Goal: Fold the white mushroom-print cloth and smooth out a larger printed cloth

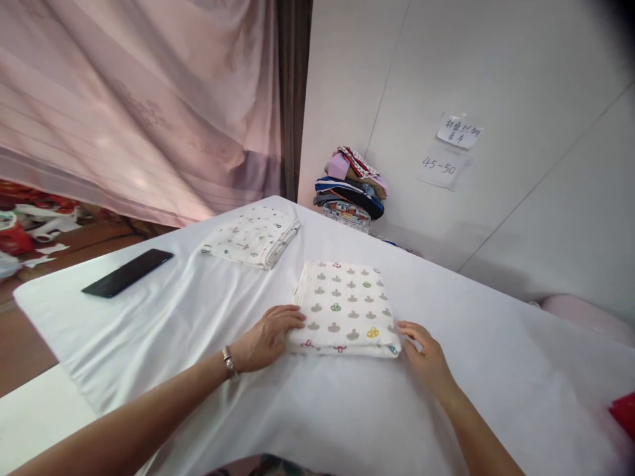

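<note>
A folded white muslin cloth with grey, green, red and yellow mushroom prints lies flat on the white-covered table. My left hand, with a silver bracelet at the wrist, holds the cloth's left edge, fingertips on top and thumb low at the side. At the near right corner, my right hand has its forefinger and thumb apart, close against the cloth's edge and not closed round it. A second folded white cloth with small dark prints lies farther back to the left.
A black phone lies at the table's left. Beyond the far edge is a stack of folded fabrics by the white wall. Paper notes hang there. A pink curtain hangs at left; something red shows at right.
</note>
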`<state>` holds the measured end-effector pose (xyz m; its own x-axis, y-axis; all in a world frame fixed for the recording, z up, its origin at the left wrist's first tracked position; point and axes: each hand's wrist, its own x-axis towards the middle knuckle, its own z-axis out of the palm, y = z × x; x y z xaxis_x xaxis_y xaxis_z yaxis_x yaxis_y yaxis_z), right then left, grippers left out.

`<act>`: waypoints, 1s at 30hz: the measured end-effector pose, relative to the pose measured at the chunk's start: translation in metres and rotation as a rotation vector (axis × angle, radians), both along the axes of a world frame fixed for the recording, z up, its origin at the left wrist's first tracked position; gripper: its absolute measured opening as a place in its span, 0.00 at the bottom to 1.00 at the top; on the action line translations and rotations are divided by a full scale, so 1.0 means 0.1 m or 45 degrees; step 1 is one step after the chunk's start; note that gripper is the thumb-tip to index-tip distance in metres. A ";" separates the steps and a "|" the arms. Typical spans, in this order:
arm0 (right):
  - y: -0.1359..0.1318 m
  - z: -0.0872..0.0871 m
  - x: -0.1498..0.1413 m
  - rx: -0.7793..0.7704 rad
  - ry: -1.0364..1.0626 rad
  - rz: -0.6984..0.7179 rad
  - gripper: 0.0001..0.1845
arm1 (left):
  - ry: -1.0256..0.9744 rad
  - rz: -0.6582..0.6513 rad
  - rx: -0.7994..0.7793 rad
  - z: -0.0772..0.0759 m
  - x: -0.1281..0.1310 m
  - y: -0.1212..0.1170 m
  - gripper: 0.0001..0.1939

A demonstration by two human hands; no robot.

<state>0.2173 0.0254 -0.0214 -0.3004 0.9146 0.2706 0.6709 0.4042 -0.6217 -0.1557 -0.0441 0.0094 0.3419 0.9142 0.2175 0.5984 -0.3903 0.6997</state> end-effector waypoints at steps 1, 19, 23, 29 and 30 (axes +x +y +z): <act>-0.04 0.04 -0.05 0.039 0.005 0.001 0.12 | -0.005 0.013 -0.025 0.01 0.01 -0.03 0.24; 0.01 -0.37 -0.05 0.564 -0.269 0.268 0.20 | -0.012 0.168 0.157 -0.04 0.29 -0.09 0.10; 0.00 -0.39 -0.01 0.556 -0.239 0.259 0.19 | -0.186 0.455 0.082 -0.12 0.21 0.06 0.10; 0.00 -0.19 -0.06 0.228 -0.263 0.172 0.19 | -0.331 0.905 -0.355 -0.14 0.14 0.41 0.09; -0.01 -0.12 -0.12 0.157 -0.244 0.171 0.19 | -0.340 0.907 -0.380 -0.14 0.14 0.45 0.09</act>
